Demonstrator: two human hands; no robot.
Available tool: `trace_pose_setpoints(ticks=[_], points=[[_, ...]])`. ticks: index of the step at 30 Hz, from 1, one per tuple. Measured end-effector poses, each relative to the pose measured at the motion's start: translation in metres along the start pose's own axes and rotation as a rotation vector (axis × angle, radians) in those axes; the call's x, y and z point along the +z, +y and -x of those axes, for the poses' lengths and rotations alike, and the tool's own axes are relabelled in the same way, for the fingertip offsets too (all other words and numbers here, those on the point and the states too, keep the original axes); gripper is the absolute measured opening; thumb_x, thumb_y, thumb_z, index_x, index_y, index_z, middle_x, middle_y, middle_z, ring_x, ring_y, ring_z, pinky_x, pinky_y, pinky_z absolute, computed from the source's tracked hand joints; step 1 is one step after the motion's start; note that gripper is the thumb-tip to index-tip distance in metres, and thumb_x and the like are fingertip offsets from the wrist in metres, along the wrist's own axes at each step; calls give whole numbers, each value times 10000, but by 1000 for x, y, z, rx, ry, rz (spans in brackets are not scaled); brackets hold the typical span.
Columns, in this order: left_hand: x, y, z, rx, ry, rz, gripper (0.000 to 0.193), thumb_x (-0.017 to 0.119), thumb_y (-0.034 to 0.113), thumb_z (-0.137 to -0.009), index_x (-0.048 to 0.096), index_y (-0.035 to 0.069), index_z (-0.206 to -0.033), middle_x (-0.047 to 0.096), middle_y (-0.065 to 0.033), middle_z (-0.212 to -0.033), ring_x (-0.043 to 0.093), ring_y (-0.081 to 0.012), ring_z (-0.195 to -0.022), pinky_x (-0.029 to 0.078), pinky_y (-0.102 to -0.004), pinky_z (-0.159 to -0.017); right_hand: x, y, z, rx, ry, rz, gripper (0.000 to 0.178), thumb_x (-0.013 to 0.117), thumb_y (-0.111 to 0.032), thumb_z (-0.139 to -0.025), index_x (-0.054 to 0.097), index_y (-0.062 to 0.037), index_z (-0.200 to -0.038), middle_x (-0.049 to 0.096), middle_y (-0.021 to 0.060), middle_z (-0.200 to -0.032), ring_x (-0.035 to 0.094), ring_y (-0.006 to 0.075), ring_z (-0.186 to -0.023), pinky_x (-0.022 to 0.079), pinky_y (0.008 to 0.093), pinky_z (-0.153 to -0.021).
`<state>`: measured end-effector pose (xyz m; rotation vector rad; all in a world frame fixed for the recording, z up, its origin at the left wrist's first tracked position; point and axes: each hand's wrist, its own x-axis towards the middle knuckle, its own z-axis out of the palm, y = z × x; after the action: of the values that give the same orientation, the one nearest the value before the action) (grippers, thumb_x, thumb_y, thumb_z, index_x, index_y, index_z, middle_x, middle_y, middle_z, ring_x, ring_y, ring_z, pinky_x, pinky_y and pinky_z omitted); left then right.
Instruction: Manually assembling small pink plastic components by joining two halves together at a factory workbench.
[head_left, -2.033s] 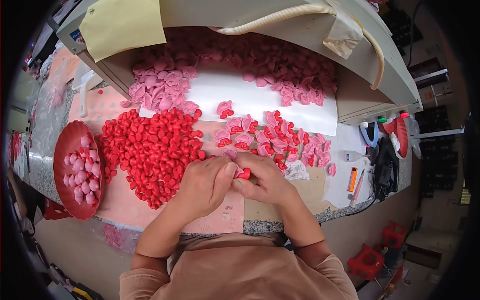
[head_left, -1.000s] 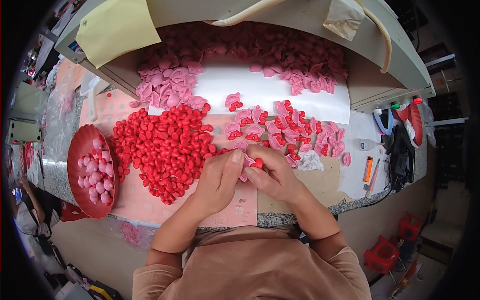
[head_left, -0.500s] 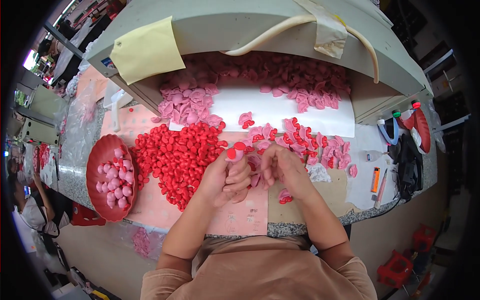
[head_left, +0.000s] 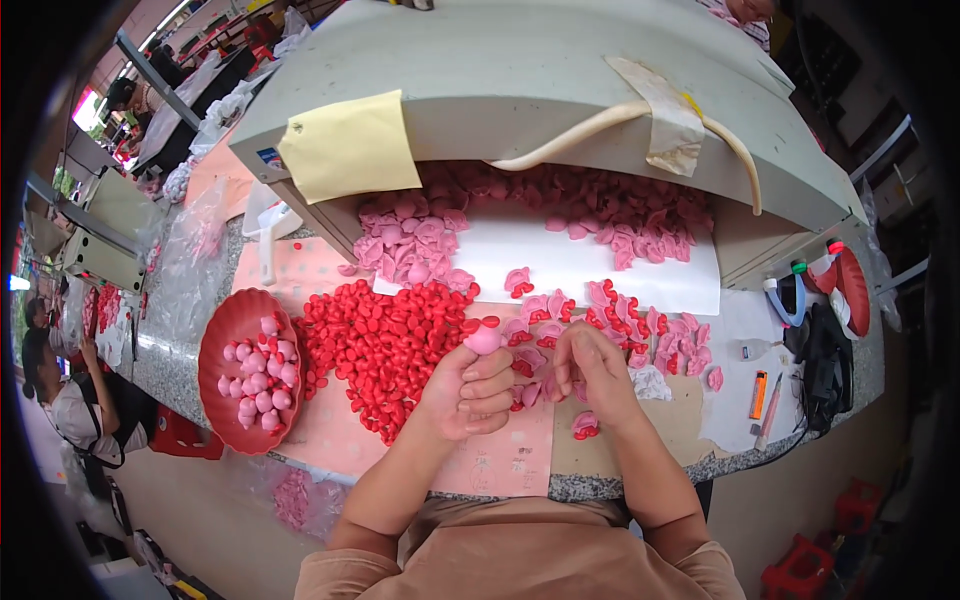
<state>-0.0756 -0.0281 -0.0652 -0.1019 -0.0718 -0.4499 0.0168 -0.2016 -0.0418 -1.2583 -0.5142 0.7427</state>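
- Gripping pink-and-red piece [head_left: 484, 338] in left hand [head_left: 470, 395], fingers wrapped, pink ball and red knobs above the fist, probably to leave that end clear.
- Holding right hand [head_left: 595, 375] just beside, fingers half curled; cannot tell if pinching anything.
- Note red pile [head_left: 390, 340] near left hand, likely for short reach.
- Note similar balls in red dish [head_left: 213, 400], likely to stop mixing.
- See pink-and-red shells [head_left: 615, 310] spread beyond right hand, perhaps to avoid crushing.
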Motion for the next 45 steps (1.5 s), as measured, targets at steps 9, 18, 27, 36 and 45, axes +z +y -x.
trace_pose_setpoints(ticks=[9, 18, 27, 36, 45], points=[[15, -31, -5, 595, 752, -2000, 380, 418, 175, -955, 496, -17, -636, 461, -73, -501, 457, -186, -432, 362, -313, -461, 20, 8, 9, -124, -150, 23, 270, 575, -132, -891, 482, -36, -1125, 543, 28, -931, 566, 111, -862, 465, 233, -738], [45, 1, -9, 619, 808, -2245, 278, 496, 175, -935, 501, 9, -712, 457, -23, -579, 417, -97, -517, 326, -251, -480, -61, -31, 97, 93, 227, 672, 196, 660, -105, -813, 549, -28, -955, 554, 26, -828, 524, 92, -744, 438, 235, -622], [29, 111, -86, 680, 607, -2723, 250, 624, 111, -785, 586, 45, -1023, 621, -139, -927, 567, -334, -905, 445, -424, -783, -71, -34, 126, 95, 320, 952, 191, 662, -94, -781, 588, -1, -930, 574, 98, -861, 557, 206, -729, 454, 295, -670], [-5, 117, -165, 145, 445, -2822, 415, 560, 276, -829, 531, 65, -1186, 589, -220, -1085, 584, -364, -967, 463, -413, -833, -65, -44, 129, -203, 386, 1169, 196, 654, -40, -757, 623, -18, -949, 608, 109, -939, 573, 280, -895, 454, 334, -798], [70, 91, -83, 566, 467, -1317, 428, 524, 204, -911, 440, -2, -1277, 556, -112, -1105, 569, -165, -905, 504, -287, -758, 11, -20, 35, -534, -57, 1206, 143, 666, -77, -747, 636, -46, -883, 580, 81, -851, 539, 249, -829, 446, 349, -738]])
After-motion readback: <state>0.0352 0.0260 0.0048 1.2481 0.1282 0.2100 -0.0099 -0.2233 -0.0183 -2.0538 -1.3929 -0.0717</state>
